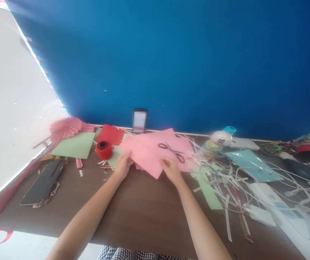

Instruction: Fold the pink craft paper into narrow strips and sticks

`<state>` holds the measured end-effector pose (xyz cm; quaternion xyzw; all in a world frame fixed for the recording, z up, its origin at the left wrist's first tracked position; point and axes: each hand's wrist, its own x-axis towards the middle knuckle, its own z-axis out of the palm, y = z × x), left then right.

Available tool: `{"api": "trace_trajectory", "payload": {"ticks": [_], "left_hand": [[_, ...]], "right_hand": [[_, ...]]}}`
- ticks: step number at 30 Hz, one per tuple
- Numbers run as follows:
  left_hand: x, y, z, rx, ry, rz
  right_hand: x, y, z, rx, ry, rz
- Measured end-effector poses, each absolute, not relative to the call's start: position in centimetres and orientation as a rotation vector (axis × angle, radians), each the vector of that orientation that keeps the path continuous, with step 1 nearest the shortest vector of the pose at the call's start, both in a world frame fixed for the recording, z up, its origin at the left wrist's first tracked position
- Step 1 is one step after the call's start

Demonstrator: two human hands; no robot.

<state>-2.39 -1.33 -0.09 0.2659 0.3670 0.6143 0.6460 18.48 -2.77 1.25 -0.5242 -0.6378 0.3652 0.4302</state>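
A sheet of pink paper (146,157) is held at its near edges by both of my hands, above other pink sheets (169,135). My left hand (123,165) pinches its left edge, thumb on top. On the right, my right hand (171,169) grips the edge between thumb and fingers. Dark-handled scissors (172,151) lie on the pink sheets just beyond my right hand. A red roll of ribbon or string (104,150) stands left of my left hand, in front of red paper (110,134).
At left are a phone (43,182), green paper (75,145) and a folded pink paper fan (66,128). Another phone (139,121) leans on the blue wall. Tangled white cables (230,184), a bottle (221,138), a blue packet (253,165) and a power strip (272,198) crowd the right.
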Motion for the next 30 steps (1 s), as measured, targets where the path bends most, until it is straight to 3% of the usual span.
{"api": "trace_trajectory", "payload": {"ticks": [30], "left_hand": [[-4.8,-1.2,-0.2,1.106,0.795,1.112]], "right_hand": [[23.5,-1.6,0.5,-1.504,-1.174,0.639]]}}
